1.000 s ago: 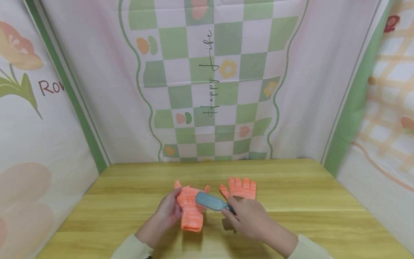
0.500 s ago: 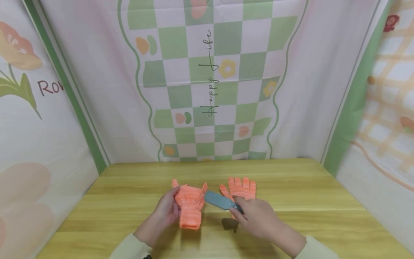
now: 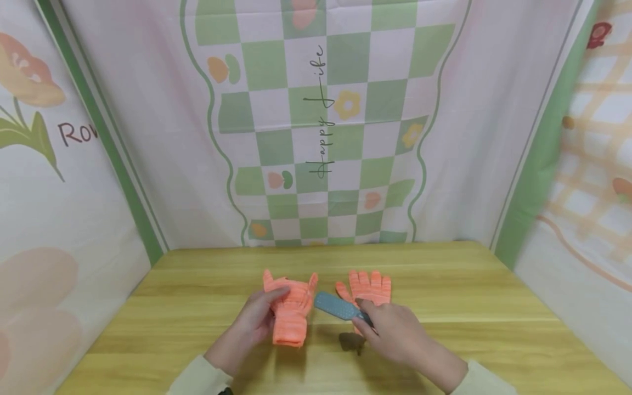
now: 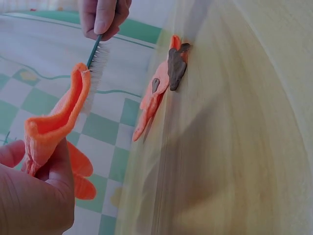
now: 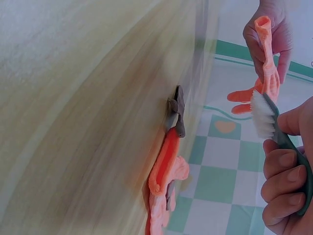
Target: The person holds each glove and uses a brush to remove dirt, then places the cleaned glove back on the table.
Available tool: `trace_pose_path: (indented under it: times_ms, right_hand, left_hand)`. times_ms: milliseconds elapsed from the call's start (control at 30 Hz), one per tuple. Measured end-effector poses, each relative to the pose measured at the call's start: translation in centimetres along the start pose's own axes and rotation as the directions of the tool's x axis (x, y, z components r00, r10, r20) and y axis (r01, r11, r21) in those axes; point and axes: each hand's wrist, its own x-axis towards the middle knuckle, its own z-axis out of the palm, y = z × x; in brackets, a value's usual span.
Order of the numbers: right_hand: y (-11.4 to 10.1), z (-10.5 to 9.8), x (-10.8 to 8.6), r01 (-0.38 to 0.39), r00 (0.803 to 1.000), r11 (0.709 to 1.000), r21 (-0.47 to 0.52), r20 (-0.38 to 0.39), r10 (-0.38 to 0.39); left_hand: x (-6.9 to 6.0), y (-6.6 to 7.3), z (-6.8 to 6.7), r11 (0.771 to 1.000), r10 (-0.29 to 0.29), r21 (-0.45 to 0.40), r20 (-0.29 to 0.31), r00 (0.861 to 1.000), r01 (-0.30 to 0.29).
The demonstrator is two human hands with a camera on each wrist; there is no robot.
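Note:
My left hand [image 3: 255, 318] holds an orange knitted glove [image 3: 290, 323] above the table, thumb lying across its upper part and cuff toward me. In the left wrist view the cuff opening [image 4: 56, 122] gapes. My right hand [image 3: 397, 334] grips the dark handle of a scrubbing brush [image 3: 336, 305] with a teal back. White bristles [image 5: 262, 115] show in the right wrist view. The brush head is close to the held glove's right side; whether they touch I cannot tell. A second orange glove [image 3: 369, 288] lies on the table, partly hidden behind the brush and right hand.
A dark brown-grey lump [image 4: 176, 68] lies at the second glove's cuff, and a smaller dark patch [image 4: 155, 85] sits on that glove. The wooden table [image 3: 207, 285] reaches back to a checkered curtain [image 3: 316, 214]; printed cloth hangs on both sides.
The brush has moved off the held glove's face to the right. My left thumb has shifted inward over the glove, which has risen slightly. The second glove stays put.

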Motion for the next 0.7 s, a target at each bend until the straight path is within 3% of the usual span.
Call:
trace_pose_path:
  times_ms: [433, 700]
  right_hand:
    - [0.0, 0.1, -0.1, 0.046, 0.999, 0.997, 0.056, 0.003, -0.046]
    - [-0.3, 0.1, 0.0, 0.05, 0.999, 0.995, 0.082, -0.026, -0.048]
  left_hand:
    - [0.1, -0.6, 0.5, 0.999, 0.045, -0.001, 0.019, 0.999, -0.045]
    - [0.1, -1.4, 1.0, 0.996, 0.029, 0.085, -0.086, 0.996, -0.022]
